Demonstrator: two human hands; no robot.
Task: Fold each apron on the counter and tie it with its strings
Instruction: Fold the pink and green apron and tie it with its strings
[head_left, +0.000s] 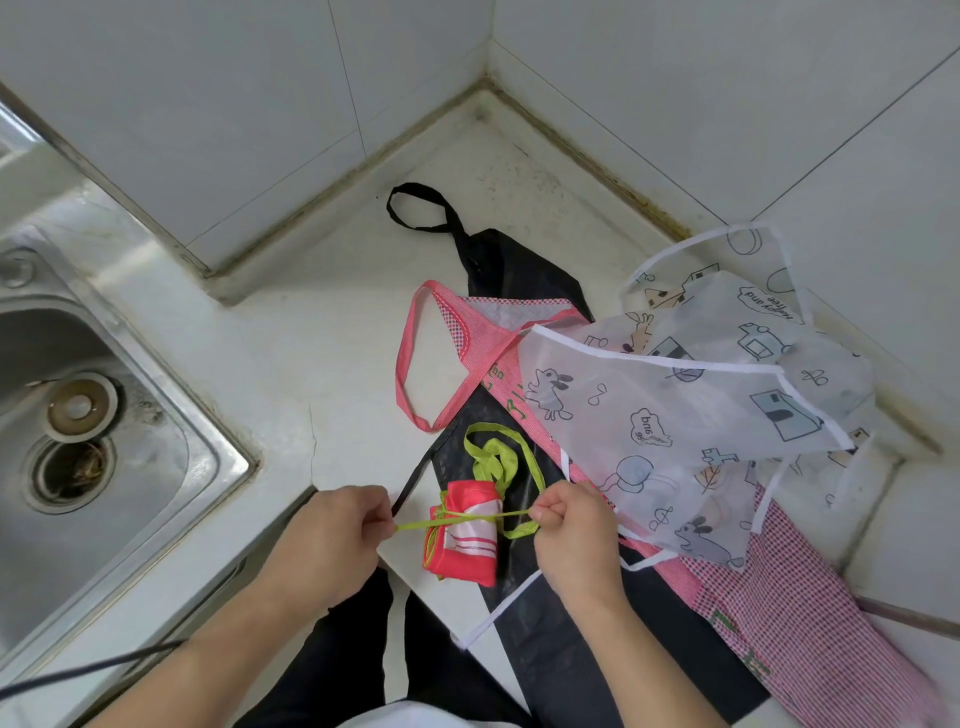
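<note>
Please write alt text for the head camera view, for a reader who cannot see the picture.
Two hands, left hand and right hand, pull a lime-green string tight around a folded red apron bundle on a white counter. Behind it lie a black apron, a pink checked apron and a translucent cartoon-print apron, unfolded and overlapping; a steel sink is at left.

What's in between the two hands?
In the head view, the folded red apron lies between left hand and right hand, wrapped by their taut green string.
</note>
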